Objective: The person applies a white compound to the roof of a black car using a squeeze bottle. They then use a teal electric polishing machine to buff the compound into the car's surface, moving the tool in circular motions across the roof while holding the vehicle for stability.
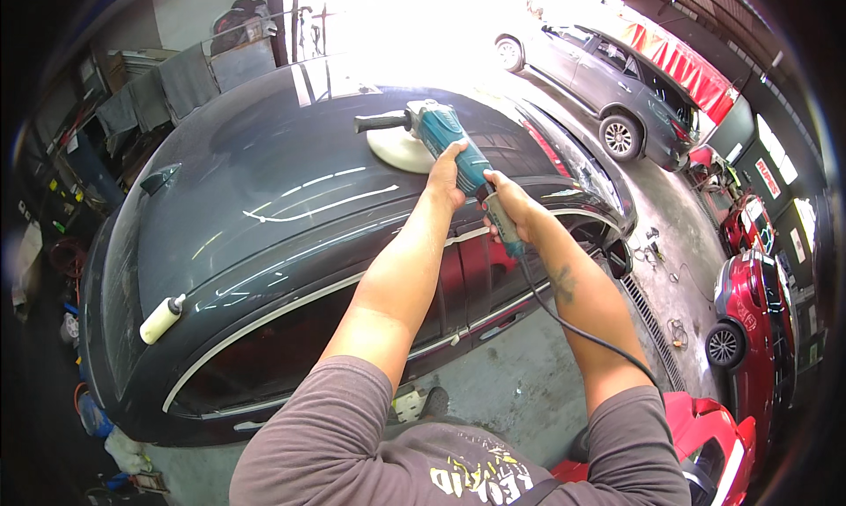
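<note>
A teal polisher (469,161) with a pale round pad (401,151) rests pad-down on the dark car roof (291,167). My left hand (448,173) is wrapped round the near side of its body, the thumb lying on top. My right hand (511,208) grips the rear handle, from which a black cord (564,324) runs back beside my right forearm. The black side handle (382,121) sticks out to the left with no hand on it. A curved streak of white compound (322,208) lies on the roof left of the pad.
On the roof's near left edge lies a cream bottle (161,321) with a dark cap; a small fin antenna (161,179) stands beyond it. A grey SUV (608,79) is parked at the far right, a red car (753,317) at the right. A floor drain (654,330) runs between.
</note>
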The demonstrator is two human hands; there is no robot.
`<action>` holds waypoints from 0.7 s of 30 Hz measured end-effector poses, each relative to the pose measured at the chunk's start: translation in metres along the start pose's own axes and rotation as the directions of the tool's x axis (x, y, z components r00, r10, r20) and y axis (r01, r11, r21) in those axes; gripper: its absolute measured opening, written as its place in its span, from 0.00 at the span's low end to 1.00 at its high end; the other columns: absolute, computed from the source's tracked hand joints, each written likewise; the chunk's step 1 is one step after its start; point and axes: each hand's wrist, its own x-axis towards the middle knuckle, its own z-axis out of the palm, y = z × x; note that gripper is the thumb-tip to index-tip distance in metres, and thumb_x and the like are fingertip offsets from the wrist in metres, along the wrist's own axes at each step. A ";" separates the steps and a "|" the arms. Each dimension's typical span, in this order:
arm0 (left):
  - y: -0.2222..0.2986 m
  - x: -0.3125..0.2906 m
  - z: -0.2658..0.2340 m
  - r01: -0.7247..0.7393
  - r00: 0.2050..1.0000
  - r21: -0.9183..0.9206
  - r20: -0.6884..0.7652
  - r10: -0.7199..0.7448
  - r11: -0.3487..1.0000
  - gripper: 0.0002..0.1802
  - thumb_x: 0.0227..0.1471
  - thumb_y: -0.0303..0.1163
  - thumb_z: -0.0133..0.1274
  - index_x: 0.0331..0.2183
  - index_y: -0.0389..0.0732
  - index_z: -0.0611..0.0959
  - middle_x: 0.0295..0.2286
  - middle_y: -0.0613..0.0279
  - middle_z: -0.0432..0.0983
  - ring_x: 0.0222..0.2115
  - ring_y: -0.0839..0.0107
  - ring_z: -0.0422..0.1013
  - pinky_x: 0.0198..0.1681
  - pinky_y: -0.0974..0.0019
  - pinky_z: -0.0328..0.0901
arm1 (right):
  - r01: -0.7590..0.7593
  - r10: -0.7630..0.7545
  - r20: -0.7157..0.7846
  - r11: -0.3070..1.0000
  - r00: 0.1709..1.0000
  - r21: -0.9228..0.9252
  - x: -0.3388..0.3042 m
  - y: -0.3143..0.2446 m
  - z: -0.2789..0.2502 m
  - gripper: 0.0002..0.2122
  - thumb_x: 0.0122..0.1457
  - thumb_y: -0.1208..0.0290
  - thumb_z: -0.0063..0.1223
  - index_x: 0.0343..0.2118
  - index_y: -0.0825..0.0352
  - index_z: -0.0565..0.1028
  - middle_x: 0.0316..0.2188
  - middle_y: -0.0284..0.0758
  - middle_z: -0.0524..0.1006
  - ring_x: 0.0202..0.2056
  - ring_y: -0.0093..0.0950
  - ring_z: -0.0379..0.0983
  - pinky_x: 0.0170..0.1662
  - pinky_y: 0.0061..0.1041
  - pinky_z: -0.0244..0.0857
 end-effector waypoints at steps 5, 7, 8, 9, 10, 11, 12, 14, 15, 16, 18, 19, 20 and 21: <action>-0.031 0.009 0.006 0.001 0.999 0.049 -0.039 0.001 0.999 0.23 0.61 0.40 0.64 0.53 0.41 0.77 0.40 0.57 0.79 0.38 0.58 0.79 0.46 0.47 0.77 | -0.013 0.018 -0.048 0.994 0.999 0.112 -0.005 0.023 -0.007 0.33 0.69 0.31 0.36 0.37 0.65 0.74 0.17 0.35 0.73 0.15 0.30 0.67 0.21 0.35 0.64; -0.040 0.004 0.005 -0.020 0.998 0.064 -0.055 0.023 0.998 0.23 0.61 0.40 0.63 0.52 0.40 0.77 0.40 0.57 0.79 0.37 0.58 0.79 0.45 0.47 0.77 | -0.003 0.008 -0.045 0.993 0.999 0.120 -0.005 0.035 -0.012 0.34 0.69 0.30 0.36 0.36 0.64 0.74 0.17 0.35 0.72 0.14 0.30 0.67 0.21 0.36 0.63; -0.043 0.002 0.004 -0.048 0.996 0.078 -0.065 0.054 0.996 0.23 0.61 0.38 0.64 0.52 0.38 0.77 0.39 0.58 0.78 0.36 0.60 0.79 0.43 0.50 0.78 | -0.019 0.026 -0.060 0.992 0.998 0.126 -0.010 0.037 -0.010 0.35 0.68 0.28 0.36 0.34 0.63 0.75 0.16 0.34 0.72 0.14 0.30 0.67 0.20 0.36 0.63; -0.047 -0.002 0.002 -0.075 0.993 0.098 -0.081 0.083 0.992 0.23 0.61 0.37 0.64 0.53 0.38 0.77 0.39 0.58 0.78 0.36 0.61 0.79 0.43 0.50 0.78 | -0.014 0.019 -0.040 0.992 0.999 0.128 -0.010 0.043 -0.010 0.36 0.68 0.27 0.36 0.34 0.63 0.75 0.16 0.34 0.72 0.14 0.30 0.67 0.21 0.36 0.63; -0.052 -0.009 0.008 -0.096 0.990 0.113 -0.093 0.107 0.989 0.24 0.60 0.36 0.65 0.53 0.38 0.77 0.39 0.58 0.78 0.36 0.61 0.79 0.42 0.51 0.78 | -0.011 0.015 -0.029 0.991 0.999 0.131 -0.011 0.050 -0.016 0.36 0.68 0.27 0.37 0.33 0.63 0.75 0.16 0.34 0.72 0.14 0.30 0.67 0.21 0.36 0.64; -0.056 -0.018 0.013 -0.115 0.986 0.129 -0.108 0.129 0.985 0.24 0.60 0.36 0.65 0.53 0.38 0.77 0.39 0.58 0.78 0.36 0.61 0.79 0.41 0.51 0.78 | -0.011 0.013 -0.015 0.991 1.000 0.134 -0.012 0.056 -0.018 0.36 0.68 0.26 0.37 0.32 0.63 0.75 0.16 0.34 0.72 0.14 0.30 0.67 0.21 0.36 0.64; -0.058 -0.025 0.019 -0.110 0.983 0.132 -0.132 0.127 0.985 0.25 0.59 0.34 0.66 0.54 0.37 0.76 0.40 0.58 0.77 0.36 0.62 0.79 0.39 0.52 0.79 | -0.004 0.009 -0.033 0.989 0.999 0.148 -0.014 0.062 -0.018 0.36 0.67 0.26 0.37 0.32 0.63 0.74 0.17 0.34 0.72 0.14 0.30 0.67 0.21 0.36 0.64; -0.060 -0.038 0.016 -0.122 0.985 0.154 -0.105 0.139 0.981 0.26 0.59 0.34 0.66 0.54 0.37 0.76 0.40 0.57 0.77 0.37 0.61 0.79 0.39 0.52 0.79 | 0.009 0.000 -0.053 0.985 0.999 0.171 -0.020 0.071 -0.011 0.36 0.67 0.25 0.37 0.30 0.62 0.74 0.17 0.34 0.72 0.14 0.29 0.67 0.21 0.36 0.65; -0.060 -0.045 0.013 -0.127 0.985 0.164 -0.092 0.143 0.978 0.26 0.59 0.34 0.66 0.55 0.36 0.75 0.41 0.57 0.77 0.37 0.61 0.79 0.39 0.52 0.79 | 0.013 -0.004 -0.052 0.984 0.999 0.178 -0.022 0.078 -0.006 0.37 0.67 0.25 0.37 0.30 0.62 0.74 0.17 0.34 0.72 0.14 0.29 0.67 0.21 0.35 0.65; -0.057 -0.057 0.016 -0.118 0.985 0.191 -0.103 0.139 0.975 0.28 0.59 0.34 0.67 0.56 0.36 0.74 0.41 0.56 0.77 0.38 0.61 0.79 0.39 0.52 0.79 | 0.024 -0.015 -0.052 0.982 0.999 0.186 -0.025 0.083 -0.002 0.37 0.67 0.25 0.37 0.29 0.62 0.74 0.16 0.34 0.72 0.14 0.29 0.68 0.21 0.35 0.66; -0.061 -0.065 0.009 -0.140 0.982 0.226 -0.095 0.165 0.964 0.30 0.58 0.33 0.67 0.57 0.36 0.73 0.42 0.56 0.77 0.39 0.62 0.79 0.40 0.52 0.79 | 0.033 -0.021 -0.063 0.979 0.998 0.203 -0.034 0.091 0.006 0.37 0.67 0.24 0.37 0.29 0.61 0.74 0.16 0.34 0.72 0.13 0.29 0.67 0.21 0.34 0.66; -0.060 -0.072 0.011 -0.154 0.979 0.245 -0.090 0.181 0.957 0.31 0.57 0.33 0.68 0.58 0.36 0.73 0.43 0.56 0.77 0.40 0.62 0.79 0.41 0.52 0.79 | 0.019 -0.009 -0.048 0.976 0.999 0.218 -0.034 0.096 0.008 0.37 0.67 0.24 0.37 0.29 0.61 0.73 0.16 0.34 0.72 0.13 0.29 0.67 0.21 0.34 0.66; -0.060 -0.081 0.014 -0.150 0.971 0.266 -0.139 0.192 0.952 0.33 0.56 0.32 0.68 0.59 0.38 0.73 0.44 0.56 0.77 0.42 0.62 0.78 0.42 0.52 0.79 | 0.004 0.004 -0.031 0.973 0.999 0.232 -0.034 0.102 0.006 0.37 0.67 0.24 0.37 0.28 0.61 0.73 0.16 0.34 0.72 0.13 0.29 0.67 0.20 0.34 0.66; -0.061 -0.088 0.014 -0.156 0.970 0.254 -0.144 0.197 0.955 0.33 0.55 0.31 0.69 0.58 0.38 0.73 0.45 0.56 0.77 0.42 0.62 0.78 0.43 0.53 0.78 | -0.012 0.016 -0.015 0.969 1.000 0.246 -0.035 0.107 0.008 0.37 0.67 0.24 0.37 0.28 0.61 0.73 0.16 0.34 0.72 0.13 0.29 0.67 0.20 0.34 0.66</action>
